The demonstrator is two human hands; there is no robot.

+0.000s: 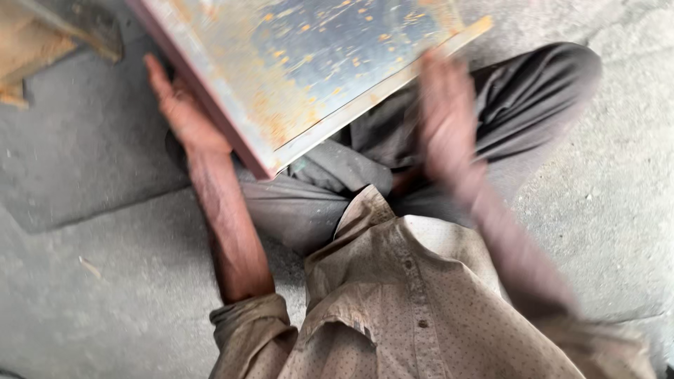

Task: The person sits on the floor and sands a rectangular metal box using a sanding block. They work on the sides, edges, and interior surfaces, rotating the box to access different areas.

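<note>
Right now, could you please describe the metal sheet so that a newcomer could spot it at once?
Above the seated person's dark trousers, the metal sheet fills the top middle of the view. The left hand touches its left edge; the blurred right hand is at its right. Its grey face speckled with orange rust sets it apart from the concrete floor.

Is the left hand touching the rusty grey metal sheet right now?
Touching. The head view shows the left hand pressed against the long left edge of the rusty grey metal sheet, with no gap visible between them.
</note>
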